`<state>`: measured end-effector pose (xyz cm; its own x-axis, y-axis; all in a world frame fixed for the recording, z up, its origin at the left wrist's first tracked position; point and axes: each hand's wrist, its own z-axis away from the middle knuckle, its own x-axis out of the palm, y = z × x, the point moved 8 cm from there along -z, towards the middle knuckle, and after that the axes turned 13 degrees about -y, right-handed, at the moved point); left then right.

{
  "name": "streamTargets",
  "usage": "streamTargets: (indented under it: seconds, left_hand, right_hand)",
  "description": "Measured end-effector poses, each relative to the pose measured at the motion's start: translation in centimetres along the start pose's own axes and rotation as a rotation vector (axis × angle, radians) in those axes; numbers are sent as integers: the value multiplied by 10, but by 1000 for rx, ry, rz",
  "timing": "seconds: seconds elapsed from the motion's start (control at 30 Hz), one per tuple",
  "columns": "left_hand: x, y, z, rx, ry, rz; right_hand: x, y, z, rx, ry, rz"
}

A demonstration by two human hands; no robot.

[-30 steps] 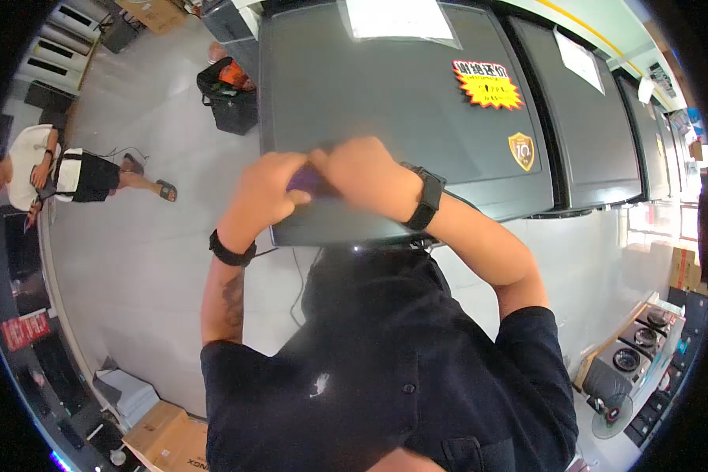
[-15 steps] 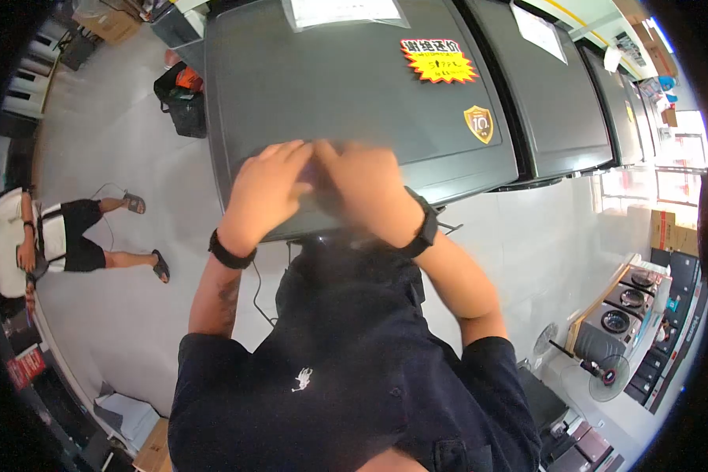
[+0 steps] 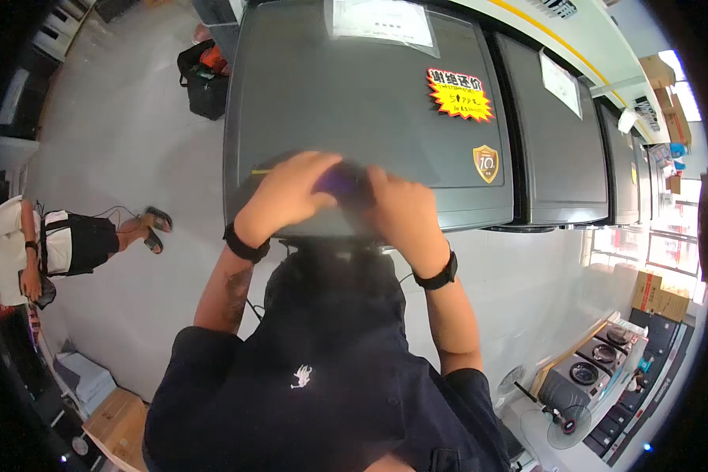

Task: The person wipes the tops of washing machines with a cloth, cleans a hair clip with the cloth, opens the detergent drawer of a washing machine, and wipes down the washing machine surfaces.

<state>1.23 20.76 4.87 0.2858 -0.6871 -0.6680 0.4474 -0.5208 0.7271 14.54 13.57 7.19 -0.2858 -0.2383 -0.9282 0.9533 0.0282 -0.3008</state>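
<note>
My left hand point(image 3: 287, 197) and my right hand point(image 3: 405, 208) are raised close together in front of my chest, over the near edge of a large dark grey appliance point(image 3: 346, 94). The fingers of both are bent inward, facing each other. Between them is a blurred dark, purplish patch point(image 3: 340, 185); I cannot make out what it is. A black band circles each wrist. A yellow and red starburst price label point(image 3: 460, 96), a gold shield sticker point(image 3: 486, 164) and a white paper sheet point(image 3: 381, 23) are on the appliance.
More dark appliances point(image 3: 551, 141) stand in a row to the right. A black bag point(image 3: 206, 90) sits on the floor at the left. Another person point(image 3: 55, 240) is at far left. Cardboard boxes point(image 3: 118, 425) lie lower left; a fan point(image 3: 566, 425) stands lower right.
The view has shifted, and the appliance appears lower and farther right. My right hand has moved away from my left, widening the gap. The other person's legs have come together.
</note>
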Motion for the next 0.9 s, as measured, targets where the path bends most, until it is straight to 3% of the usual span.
streamTargets:
  seconds: [0.33, 0.43, 0.53, 0.8, 0.9]
  left_hand:
    - [-5, -7, 2, -35, -43, 133]
    - [10, 5, 22, 95, 3, -32]
    - [6, -5, 47, 45, 24, -11]
    - [-28, -53, 97, -75, 282, -18]
    - [-22, -32, 94, -101, 319, -214]
  right_hand:
    - [-7, 12, -2, -129, 59, -153]
    - [-1, 1, 9, -36, -179, -42]
    - [1, -19, 12, -197, 32, 5]
    - [22, -83, -24, -208, 185, -156]
    - [29, -79, -14, -189, 265, -175]
